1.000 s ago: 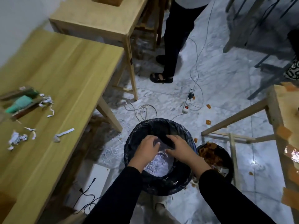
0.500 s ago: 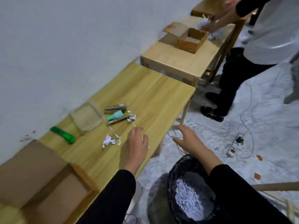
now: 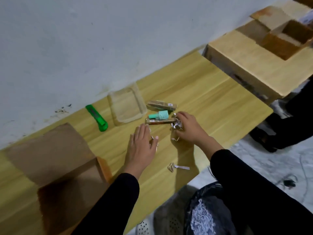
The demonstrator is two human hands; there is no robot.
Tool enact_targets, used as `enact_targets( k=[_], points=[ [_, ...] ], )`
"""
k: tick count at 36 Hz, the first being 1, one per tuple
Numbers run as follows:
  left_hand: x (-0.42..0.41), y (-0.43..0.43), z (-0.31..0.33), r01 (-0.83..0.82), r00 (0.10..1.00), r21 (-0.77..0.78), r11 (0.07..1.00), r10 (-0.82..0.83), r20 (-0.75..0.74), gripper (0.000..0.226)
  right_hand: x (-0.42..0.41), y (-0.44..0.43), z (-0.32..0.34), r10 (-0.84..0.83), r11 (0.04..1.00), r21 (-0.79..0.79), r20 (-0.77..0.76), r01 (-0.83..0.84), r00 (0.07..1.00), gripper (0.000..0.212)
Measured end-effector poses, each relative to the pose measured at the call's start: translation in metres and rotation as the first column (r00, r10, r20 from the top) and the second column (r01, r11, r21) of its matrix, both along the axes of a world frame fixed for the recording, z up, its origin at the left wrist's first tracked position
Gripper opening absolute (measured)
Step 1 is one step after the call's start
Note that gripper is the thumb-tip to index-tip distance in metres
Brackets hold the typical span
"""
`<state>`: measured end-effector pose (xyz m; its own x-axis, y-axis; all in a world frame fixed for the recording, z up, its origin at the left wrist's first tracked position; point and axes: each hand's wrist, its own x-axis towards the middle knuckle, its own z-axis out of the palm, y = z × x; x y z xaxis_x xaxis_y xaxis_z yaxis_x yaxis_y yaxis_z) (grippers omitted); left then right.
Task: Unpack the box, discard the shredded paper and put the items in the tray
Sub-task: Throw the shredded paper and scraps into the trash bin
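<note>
Brown slim package [image 3: 161, 106], small white label, print too blurred.

Tray [image 3: 126, 106] against wall, cutter [image 3: 97, 118] left, box [image 3: 55, 160] further left.

A light wooden table [image 3: 211, 99] stands against a pale, scuffed wall [image 3: 101, 39], with dark marks low on the wall near the tabletop. A second wooden table [image 3: 250, 65] adjoins at upper right. The floor [image 3: 279, 160] is grey-white marbled tile. Lighting is dim and even.
</note>
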<state>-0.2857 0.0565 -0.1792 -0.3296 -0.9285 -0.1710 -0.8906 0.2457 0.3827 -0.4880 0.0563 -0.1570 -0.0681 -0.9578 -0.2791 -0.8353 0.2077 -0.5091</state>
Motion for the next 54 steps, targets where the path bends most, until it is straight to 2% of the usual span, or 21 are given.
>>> enact_targets(
  k=[6,10,18,24,29,36,42,47,51,54],
  points=[
    [-0.003,-0.005,-0.01,0.075,0.993,-0.001,0.997,-0.074,0.096,0.06,-0.005,-0.009,-0.014,0.026,0.997,-0.072,-0.161,-0.038,0.987,0.06],
    [-0.005,-0.003,-0.014,0.074,0.987,-0.024,0.997,-0.069,0.146,0.059,-0.009,-0.004,-0.02,-0.006,0.987,-0.158,-0.127,-0.014,0.992,0.047],
    [-0.008,0.013,-0.014,0.024,0.99,-0.017,1.0,-0.022,0.142,0.058,-0.005,0.033,-0.031,-0.045,0.963,-0.268,-0.008,0.041,0.999,0.03],
    [-0.003,0.029,-0.014,0.013,0.992,-0.024,1.0,-0.009,0.129,0.057,0.015,0.06,-0.033,-0.01,0.959,-0.282,0.032,0.019,0.999,0.029],
    [0.008,0.038,-0.017,0.034,0.992,-0.05,0.998,-0.027,0.123,0.057,0.035,0.061,-0.027,0.114,0.953,-0.28,-0.016,-0.114,0.993,0.042],
    [0.015,0.046,-0.015,0.027,0.993,-0.063,0.998,-0.02,0.118,0.056,0.05,0.033,-0.027,0.12,0.956,-0.256,-0.109,-0.145,0.987,0.049],
    [0.018,0.051,-0.018,0.005,0.997,-0.066,0.998,0.001,0.083,0.056,0.052,0.018,-0.03,0.147,0.957,-0.227,-0.162,-0.181,0.976,0.053],
    [0.023,0.058,-0.014,-0.001,1.0,-0.082,0.997,0.001,-0.003,0.059,0.05,0.018,-0.024,0.172,0.954,-0.231,-0.092,-0.189,0.981,0.047],
    [0.026,0.064,-0.011,0.033,0.995,-0.061,0.998,-0.038,-0.087,0.056,0.042,0.036,-0.021,0.276,0.925,-0.259,-0.047,-0.278,0.96,0.036],
    [0.028,0.068,-0.01,0.071,0.986,-0.071,0.995,-0.081,-0.143,0.053,0.036,0.055,-0.018,0.325,0.92,-0.238,0.016,-0.312,0.945,0.038]
  ],
)
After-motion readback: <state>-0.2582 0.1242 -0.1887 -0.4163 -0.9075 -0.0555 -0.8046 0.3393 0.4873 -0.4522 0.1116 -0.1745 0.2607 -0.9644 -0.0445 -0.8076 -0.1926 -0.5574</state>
